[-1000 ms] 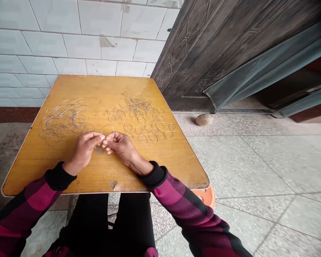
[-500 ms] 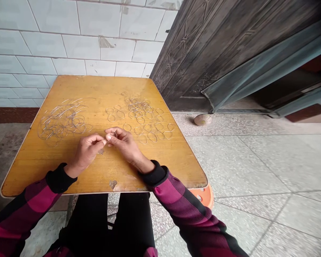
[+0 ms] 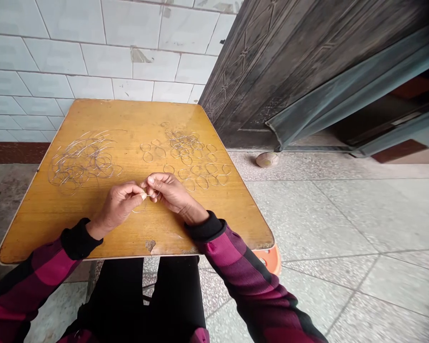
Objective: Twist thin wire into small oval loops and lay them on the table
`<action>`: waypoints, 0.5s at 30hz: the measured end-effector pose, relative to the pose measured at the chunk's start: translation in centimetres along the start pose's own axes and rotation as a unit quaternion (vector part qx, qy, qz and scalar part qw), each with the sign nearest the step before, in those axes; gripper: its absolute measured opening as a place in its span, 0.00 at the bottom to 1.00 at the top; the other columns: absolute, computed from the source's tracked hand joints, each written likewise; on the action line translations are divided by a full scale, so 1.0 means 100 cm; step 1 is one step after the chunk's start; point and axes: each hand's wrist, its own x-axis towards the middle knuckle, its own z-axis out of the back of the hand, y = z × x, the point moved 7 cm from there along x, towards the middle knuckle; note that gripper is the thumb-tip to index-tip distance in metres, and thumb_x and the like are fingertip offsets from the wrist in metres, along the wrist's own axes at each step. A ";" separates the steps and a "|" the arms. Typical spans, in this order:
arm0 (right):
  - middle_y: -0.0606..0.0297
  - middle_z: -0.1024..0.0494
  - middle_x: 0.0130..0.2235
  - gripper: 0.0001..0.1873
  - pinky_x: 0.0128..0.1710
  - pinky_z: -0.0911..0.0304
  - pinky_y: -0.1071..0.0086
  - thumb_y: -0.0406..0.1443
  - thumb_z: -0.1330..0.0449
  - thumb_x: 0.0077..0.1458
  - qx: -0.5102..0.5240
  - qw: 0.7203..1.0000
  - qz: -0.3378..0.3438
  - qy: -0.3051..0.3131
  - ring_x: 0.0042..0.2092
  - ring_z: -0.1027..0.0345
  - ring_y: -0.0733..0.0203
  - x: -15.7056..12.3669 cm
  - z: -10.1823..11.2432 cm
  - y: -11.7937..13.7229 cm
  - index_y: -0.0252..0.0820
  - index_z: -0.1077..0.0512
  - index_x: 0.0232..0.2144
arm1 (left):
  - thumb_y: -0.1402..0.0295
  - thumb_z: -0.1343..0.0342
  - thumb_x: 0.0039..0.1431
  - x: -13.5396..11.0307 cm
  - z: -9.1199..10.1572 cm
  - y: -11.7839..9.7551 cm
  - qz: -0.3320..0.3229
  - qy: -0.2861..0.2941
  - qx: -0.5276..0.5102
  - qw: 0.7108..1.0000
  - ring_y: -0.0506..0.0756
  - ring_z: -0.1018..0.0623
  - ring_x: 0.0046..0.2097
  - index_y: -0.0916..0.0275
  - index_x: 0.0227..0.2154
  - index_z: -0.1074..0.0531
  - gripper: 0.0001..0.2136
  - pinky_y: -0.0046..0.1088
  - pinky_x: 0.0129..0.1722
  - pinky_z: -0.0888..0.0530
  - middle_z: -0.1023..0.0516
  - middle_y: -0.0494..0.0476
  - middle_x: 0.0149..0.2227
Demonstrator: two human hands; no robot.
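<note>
Over the middle of the table, my left hand [image 3: 123,202] and my right hand [image 3: 169,193] meet with fingertips nearly touching. Both pinch the same thin wire [image 3: 153,195], which is bent in a curve; a loose end hangs below my left fingers. Part of the wire is hidden behind the fingers. To the left lies a tangled heap of curved wire pieces [image 3: 84,162]. On the right, a pile of small wire rings [image 3: 182,143] is spread out, with several single rings [image 3: 202,182] lying nearer to my right hand.
The wooden table [image 3: 128,243] has a chipped front edge. Behind it stands a white tiled wall [image 3: 132,28]. A dark carved door [image 3: 250,71] with a grey-green curtain [image 3: 329,100] is at the right. An orange stool [image 3: 271,259] shows under the table's right corner; a roundish object [image 3: 267,159] lies on the floor.
My right hand has turned a little and its fingers have shifted on the wire. The wire's loose end now shows lower, under my left hand. The view has moved slightly.
</note>
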 end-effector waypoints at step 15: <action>0.72 0.29 0.18 0.20 0.20 0.44 0.76 0.52 0.34 0.47 -0.048 0.998 0.009 -0.040 0.20 0.40 0.73 0.001 0.006 0.005 0.40 0.24 0.25 | 0.69 0.42 0.52 0.000 -0.002 0.014 0.059 -0.017 -0.084 0.995 0.50 0.35 0.27 0.61 0.20 0.27 0.08 0.29 0.31 0.38 0.31 0.49 0.22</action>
